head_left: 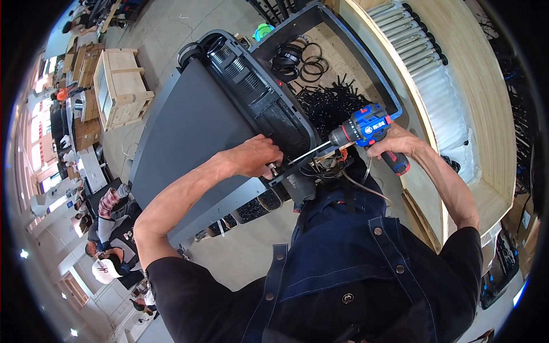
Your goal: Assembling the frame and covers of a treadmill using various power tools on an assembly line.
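Note:
My right hand [394, 140] is wrapped round the grip of a blue and black cordless drill [367, 127] with red accents. A long thin bit [309, 153] runs from its chuck leftward to the edge of a large black machine housing [277, 111]. There my left hand [254, 157] is closed, its fingertips pinching at a small metallic piece [274, 170] beside the bit's tip. What exactly the fingers hold is too small to name. Loose wires [337, 166] hang below the drill, close to my apron. A wide dark belt-like surface [197, 108] stretches left of the housing.
Behind the drill, a grey-rimmed tray [394, 94] holds black rings [313, 62] and a heap of short black parts [331, 103]. At the right stands a wooden crate [480, 74] with metal tubes [409, 34]. Another crate [123, 88] and seated people are farther left.

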A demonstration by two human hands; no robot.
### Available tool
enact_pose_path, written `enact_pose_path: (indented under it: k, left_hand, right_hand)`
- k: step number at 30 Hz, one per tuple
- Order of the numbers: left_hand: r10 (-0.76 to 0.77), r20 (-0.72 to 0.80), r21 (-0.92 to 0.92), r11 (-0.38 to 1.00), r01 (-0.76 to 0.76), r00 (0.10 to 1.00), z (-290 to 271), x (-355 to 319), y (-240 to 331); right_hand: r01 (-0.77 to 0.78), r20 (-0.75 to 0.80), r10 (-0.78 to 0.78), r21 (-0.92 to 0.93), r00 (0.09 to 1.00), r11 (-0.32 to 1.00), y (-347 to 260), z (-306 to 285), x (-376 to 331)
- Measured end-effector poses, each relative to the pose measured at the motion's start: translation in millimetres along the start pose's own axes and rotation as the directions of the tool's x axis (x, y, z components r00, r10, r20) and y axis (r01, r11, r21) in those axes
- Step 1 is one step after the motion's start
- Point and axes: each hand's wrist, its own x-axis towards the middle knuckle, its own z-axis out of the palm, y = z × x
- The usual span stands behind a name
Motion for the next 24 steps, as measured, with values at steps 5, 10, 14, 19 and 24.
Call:
enact_pose_path:
  k: [5,10,14,19,24]
  left_hand:
    - [0.025,-0.018,0.007,1.000,-0.025,1.000,-0.4,-6.5,-0.9]
    - [0.033,-0.015,-0.021,0.999,-0.033,0.999,4.5,-7.9,-5.2]
    - [0.002,-0.127,0.000,1.000,-0.002,0.992,-0.5,-21.6,-4.5]
    - [-0.098,-0.353,-0.095,0.993,0.068,0.930,-3.0,-37.5,15.7]
    - [-0.537,-0.603,-0.525,0.824,0.214,0.590,-2.0,-76.5,45.5]
  right_hand:
    - [0.057,0.055,-0.059,0.023,0.997,0.998,-11.6,1.1,8.1]
    - [0.024,0.150,-0.019,-0.031,0.988,0.999,-18.2,-0.2,17.4]
    - [0.013,0.161,-0.009,-0.019,0.987,1.000,-22.5,1.1,21.5]
    - [0.017,0.239,-0.008,-0.038,0.971,0.999,-19.7,-7.9,32.9]
    - [0.093,0.231,-0.097,0.027,0.968,0.995,-14.9,-19.6,43.1]
